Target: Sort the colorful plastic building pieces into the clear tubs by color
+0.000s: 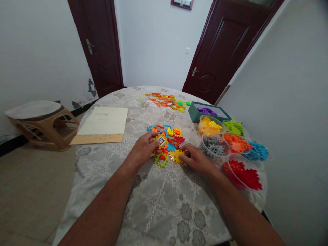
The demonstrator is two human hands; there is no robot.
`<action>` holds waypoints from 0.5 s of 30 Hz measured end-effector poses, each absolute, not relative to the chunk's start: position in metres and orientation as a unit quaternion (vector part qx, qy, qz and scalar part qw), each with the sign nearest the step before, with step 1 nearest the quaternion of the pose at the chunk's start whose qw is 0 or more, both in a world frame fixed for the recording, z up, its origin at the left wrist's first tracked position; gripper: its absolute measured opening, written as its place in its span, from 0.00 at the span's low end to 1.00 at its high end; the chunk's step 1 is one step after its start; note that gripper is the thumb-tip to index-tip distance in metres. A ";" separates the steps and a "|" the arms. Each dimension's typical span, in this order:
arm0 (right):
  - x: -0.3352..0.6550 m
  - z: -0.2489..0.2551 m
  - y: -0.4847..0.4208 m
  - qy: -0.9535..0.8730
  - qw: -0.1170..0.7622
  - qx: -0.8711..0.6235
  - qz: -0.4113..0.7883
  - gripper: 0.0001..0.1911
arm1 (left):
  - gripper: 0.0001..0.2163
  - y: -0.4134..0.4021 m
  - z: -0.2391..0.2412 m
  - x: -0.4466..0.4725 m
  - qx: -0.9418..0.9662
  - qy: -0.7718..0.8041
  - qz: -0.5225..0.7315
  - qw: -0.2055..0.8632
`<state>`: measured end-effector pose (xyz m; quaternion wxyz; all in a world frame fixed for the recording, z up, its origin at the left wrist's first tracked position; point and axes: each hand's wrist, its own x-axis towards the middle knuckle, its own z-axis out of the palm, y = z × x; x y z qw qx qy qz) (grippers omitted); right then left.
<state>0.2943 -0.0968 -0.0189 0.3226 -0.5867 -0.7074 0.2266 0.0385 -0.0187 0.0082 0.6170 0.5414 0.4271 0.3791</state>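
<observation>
My left hand (146,147) is closed on a yellow-orange building piece (161,140) with notched edges and a white window in its middle. To the right, my right hand (195,156) pinches the edge of a plain yellow notched building piece (176,156). Both hands are at a small pile of mixed pieces, among them a lime green square frame (161,160), dark red pieces (179,140) and blue ones (171,147). The fingertips of my left hand are partly hidden behind the piece it holds.
Clear round tubs of sorted pieces stand at the right, such as red (243,175), grey (215,146) and yellow (209,125). Behind them is a green box (194,114) with purple pieces. More loose pieces (165,101) lie farther back. Paper (104,120) lies left.
</observation>
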 end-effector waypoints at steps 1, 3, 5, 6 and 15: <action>0.292 -0.020 -0.096 -0.709 0.325 -0.588 0.215 0.11 | 0.18 -0.019 0.008 0.038 0.547 0.425 0.378 0.614; 0.285 -0.022 -0.097 -0.712 0.324 -0.590 0.200 0.12 | 0.18 -0.020 0.009 0.037 0.557 0.420 0.374 0.611; 0.278 -0.023 -0.099 -0.711 0.324 -0.595 0.188 0.13 | 0.18 -0.020 0.009 0.037 0.560 0.417 0.370 0.613; 0.276 -0.023 -0.099 -0.709 0.324 -0.598 0.185 0.14 | 0.19 -0.020 0.009 0.037 0.561 0.416 0.369 0.614; 0.277 -0.026 -0.097 -0.644 0.382 -0.590 0.302 0.20 | 0.20 -0.019 0.010 0.038 0.525 0.415 0.367 0.646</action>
